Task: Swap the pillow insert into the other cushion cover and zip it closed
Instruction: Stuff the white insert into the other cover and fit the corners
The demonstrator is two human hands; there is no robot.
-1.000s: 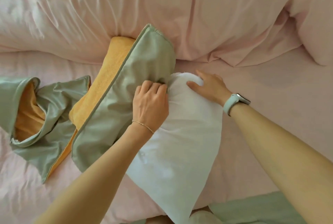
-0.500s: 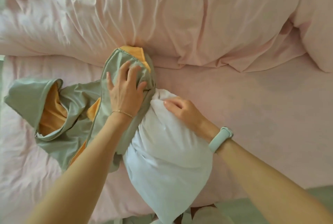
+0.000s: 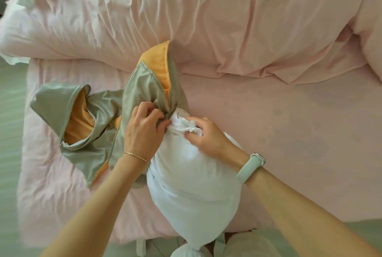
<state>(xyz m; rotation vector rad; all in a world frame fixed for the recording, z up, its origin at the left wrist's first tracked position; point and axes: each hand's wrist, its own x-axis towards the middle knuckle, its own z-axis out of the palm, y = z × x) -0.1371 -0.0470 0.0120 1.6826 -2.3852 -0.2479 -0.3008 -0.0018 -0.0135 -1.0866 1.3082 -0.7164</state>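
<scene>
A white pillow insert (image 3: 194,190) lies on the pink bed, its far end bunched up. My right hand (image 3: 206,135) pinches that bunched white fabric. Touching it is a sage-green cushion cover (image 3: 144,89) with an orange lining; my left hand (image 3: 142,130) grips its crumpled edge right at the insert's top. A second green cover (image 3: 68,112), orange inside, lies crumpled and open to the left. No zip is visible.
A rumpled pink duvet (image 3: 206,19) fills the far half of the bed, with a pink pillow (image 3: 372,29) at the right edge. The pink sheet (image 3: 289,128) stretches to the right of the insert. The bed's near edge runs along the bottom.
My left hand slid down the green cover from its top and now grips its edge. My right hand closed into a pinch on the insert's top. The cover's orange lining shows more.
</scene>
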